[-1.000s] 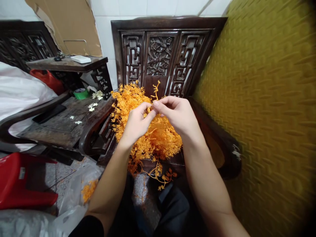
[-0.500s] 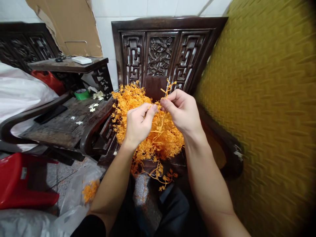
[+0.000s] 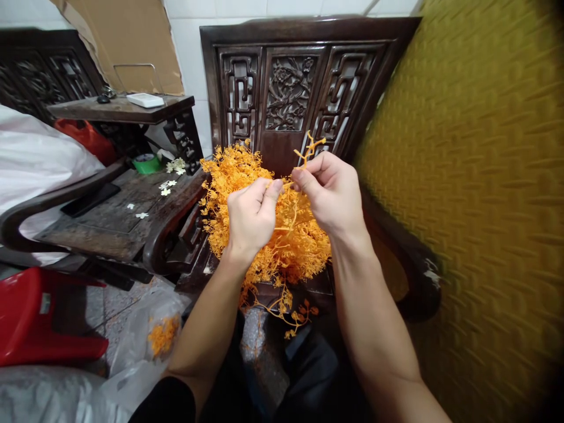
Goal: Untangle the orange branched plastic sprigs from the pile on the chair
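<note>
Right grip: the right hand (image 3: 335,191) pinches thumb against forefinger on an orange sprig (image 3: 309,151).
Left grip: the left hand (image 3: 252,211) is also drawn to a narrow pinch; a thin strand runs from it towards the right fingertips, though blur and curled fingers make it hard to be sure that this belongs to the same sprig.
Sprig from the grips: its forked end stands at about 1 o'clock from the right fingertips and about 2 o'clock from the left, so the right hand is nearer.
Sprig's long axis: the exposed part slants from 7 towards 1 o'clock, branching at the top.
Orange heap: a tangled pile (image 3: 282,255) lies beneath both hands on a dark carved chair (image 3: 285,147), with one trailing stem (image 3: 286,319) hanging at 6 o'clock over the front edge.
Around: at 10 o'clock a worktop (image 3: 99,111) bears a white box (image 3: 145,100), with a green tape roll (image 3: 148,167) below it; at 8 o'clock a clear bag (image 3: 132,329) shows orange bits (image 3: 163,336) beside a red stool (image 3: 20,317).
Labels and writing: a pale sticker (image 3: 45,302) marks the stool, too small to read; no brand is legible elsewhere.
</note>
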The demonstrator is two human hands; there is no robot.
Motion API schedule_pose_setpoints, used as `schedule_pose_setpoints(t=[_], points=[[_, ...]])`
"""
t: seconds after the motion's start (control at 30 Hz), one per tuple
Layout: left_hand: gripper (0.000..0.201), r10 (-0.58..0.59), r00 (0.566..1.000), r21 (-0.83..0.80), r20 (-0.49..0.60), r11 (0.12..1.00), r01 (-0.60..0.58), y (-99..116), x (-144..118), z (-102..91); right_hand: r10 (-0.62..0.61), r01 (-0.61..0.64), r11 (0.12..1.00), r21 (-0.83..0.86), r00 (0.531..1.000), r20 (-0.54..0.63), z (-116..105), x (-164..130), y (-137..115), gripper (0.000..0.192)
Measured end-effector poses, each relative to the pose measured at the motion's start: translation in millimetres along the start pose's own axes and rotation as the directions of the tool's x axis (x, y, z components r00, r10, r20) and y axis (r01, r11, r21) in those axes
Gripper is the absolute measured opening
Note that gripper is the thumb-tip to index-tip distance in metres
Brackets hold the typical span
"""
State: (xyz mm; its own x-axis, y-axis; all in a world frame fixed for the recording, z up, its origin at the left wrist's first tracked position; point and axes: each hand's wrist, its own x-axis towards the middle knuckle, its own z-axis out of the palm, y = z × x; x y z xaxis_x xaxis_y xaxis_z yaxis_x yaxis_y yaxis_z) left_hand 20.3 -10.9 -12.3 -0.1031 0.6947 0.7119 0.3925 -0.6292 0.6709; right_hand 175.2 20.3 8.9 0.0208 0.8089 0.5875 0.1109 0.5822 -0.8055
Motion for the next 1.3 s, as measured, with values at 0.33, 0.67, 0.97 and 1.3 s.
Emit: schedule_pose_setpoints(t=[0.33, 0.67, 0.97, 1.3], points=[[0.025, -0.273, 0.96, -0.52, -0.063, 0.83, 0.202, -8, 19, -38.1, 0.081, -0.077, 0.997, 0.025, 0.975, -0.208, -47, 13, 14, 0.039], [0.02, -0.408, 0.864, -0.531, 0.296, 0.682, 0.504, -13, 15, -13.1, 0.284, -0.319, 0.89, 0.327, 0.947, 0.151, -27, 10, 10, 0.044], [0.026, -0.135, 0.95, -0.15, 0.283, 0.972, 0.182, -11, 6, -9.7, 0.023, -0.107, 0.936, 0.337, 0.969, 0.244, -18, -2, -14, 0.031], [0.018, -0.022, 0.968, -0.126, 0.251, 0.99, 0.056, -3, 6, -13.9, -0.079, 0.029, 0.989, 0.145, 0.932, 0.354, -20, -8, -22, 0.015]])
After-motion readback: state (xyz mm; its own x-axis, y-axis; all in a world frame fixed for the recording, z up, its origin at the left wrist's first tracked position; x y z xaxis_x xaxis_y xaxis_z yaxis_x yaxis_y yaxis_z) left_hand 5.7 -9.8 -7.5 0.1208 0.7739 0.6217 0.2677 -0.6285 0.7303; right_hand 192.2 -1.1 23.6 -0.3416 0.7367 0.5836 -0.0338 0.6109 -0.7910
